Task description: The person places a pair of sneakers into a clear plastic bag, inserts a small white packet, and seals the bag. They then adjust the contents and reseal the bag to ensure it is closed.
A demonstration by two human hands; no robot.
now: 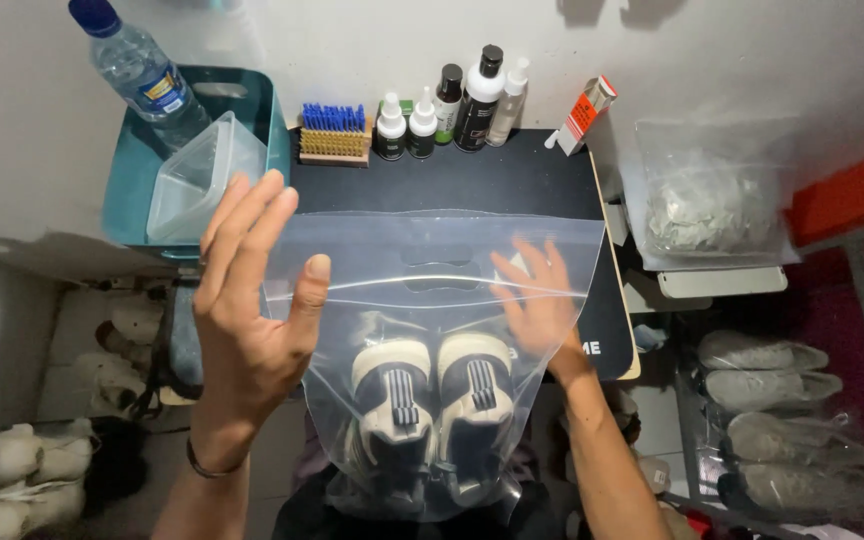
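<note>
Between the two raised hands hangs a clear zip-top bag [432, 330] with a pair of cream-and-black sneakers [434, 400] standing heel-up in its lower half. The left hand [252, 320] is flat on the bag's left edge, fingers spread and straight, thumb resting at the seal line, clamped on nothing. The right hand [540, 305] sits behind the plastic on the far side, fingers likewise fanned open, so the bag appears pressed between two palms rather than pinched.

The seal strip runs level from the left thumb across to the right fingertips, and that looks like the line that matters. To close it cleanly, the person would do well to keep the top edge taut, bring the thumb and fingers together on the strip at one end, and slide along without letting the shoes' weight pull the mouth crooked. Squeezing spare air out above the sneakers first should help the track meet.

Beyond the fingertips, on the dark counter [512, 180], stand a blue-bristled brush [333, 133] and a row of cleaning bottles [452, 100].
</note>
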